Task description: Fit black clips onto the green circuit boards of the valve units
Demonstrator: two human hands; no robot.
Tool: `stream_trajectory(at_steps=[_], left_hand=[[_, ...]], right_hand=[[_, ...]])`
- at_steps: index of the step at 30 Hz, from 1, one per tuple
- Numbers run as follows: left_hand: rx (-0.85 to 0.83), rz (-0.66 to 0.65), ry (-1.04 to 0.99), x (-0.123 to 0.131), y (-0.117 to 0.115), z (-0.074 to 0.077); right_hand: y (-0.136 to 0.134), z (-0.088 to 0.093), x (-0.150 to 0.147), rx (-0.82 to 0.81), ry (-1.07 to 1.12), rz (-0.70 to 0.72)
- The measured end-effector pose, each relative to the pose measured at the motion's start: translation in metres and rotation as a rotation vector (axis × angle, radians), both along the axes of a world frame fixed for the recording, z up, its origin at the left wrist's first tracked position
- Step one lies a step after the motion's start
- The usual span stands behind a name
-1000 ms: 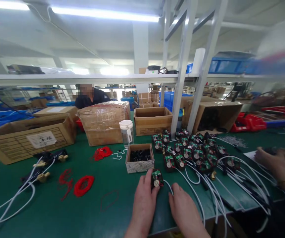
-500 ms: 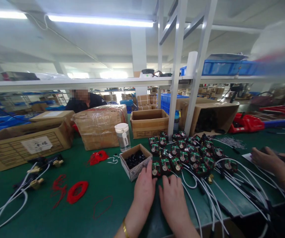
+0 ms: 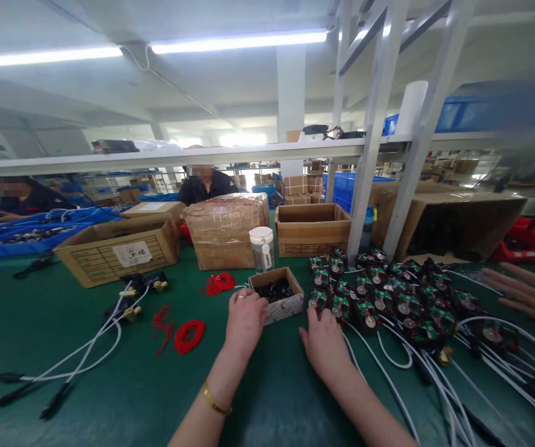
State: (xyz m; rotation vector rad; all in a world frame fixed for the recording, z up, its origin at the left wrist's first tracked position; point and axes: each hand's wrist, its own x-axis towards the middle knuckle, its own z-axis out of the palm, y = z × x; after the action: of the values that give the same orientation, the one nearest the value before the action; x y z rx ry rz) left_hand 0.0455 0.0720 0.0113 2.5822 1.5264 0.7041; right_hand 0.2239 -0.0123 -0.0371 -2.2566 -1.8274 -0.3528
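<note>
My left hand (image 3: 245, 320) is at the left end of a small open cardboard box (image 3: 286, 308), fingers over its wall and thumb near the front. Small black parts (image 3: 274, 289) fill the box. My right hand (image 3: 325, 340) lies just right of it, fingertips at the near edge of a circuit board assembly (image 3: 340, 307) and thumb held apart. It grips nothing that I can see. Several more such assemblies (image 3: 407, 304), green boards in black housings with round metal discs, crowd together to the right. White cables (image 3: 391, 385) trail from them toward me.
Red wire coils (image 3: 189, 336) and white cables with brass fittings (image 3: 130, 312) lie left. A lidded cup (image 3: 261, 248), cardboard boxes (image 3: 227, 233) and a shelf post (image 3: 374, 143) stand behind. A co-worker's hand (image 3: 530, 292) is at the right; two people sit beyond.
My left hand has gone from the box's right side to its left end, and the box has turned to face me. My right hand stays by the boards. The view swung left.
</note>
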Motion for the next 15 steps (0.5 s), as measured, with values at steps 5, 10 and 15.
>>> stream_trajectory(at_steps=[5, 10, 15], left_hand=[[0.004, -0.095, -0.06, -0.013, 0.007, -0.005], [0.069, -0.034, -0.169, -0.026, -0.008, -0.017], [0.097, 0.368, -0.281, -0.093, -0.012, -0.027]], right_hand=[[0.013, -0.007, -0.016, 0.024, -0.067, -0.039], [0.013, -0.026, -0.003, 0.0, -0.179, 0.026], [-0.003, -0.088, 0.035, 0.105, -0.025, 0.326]])
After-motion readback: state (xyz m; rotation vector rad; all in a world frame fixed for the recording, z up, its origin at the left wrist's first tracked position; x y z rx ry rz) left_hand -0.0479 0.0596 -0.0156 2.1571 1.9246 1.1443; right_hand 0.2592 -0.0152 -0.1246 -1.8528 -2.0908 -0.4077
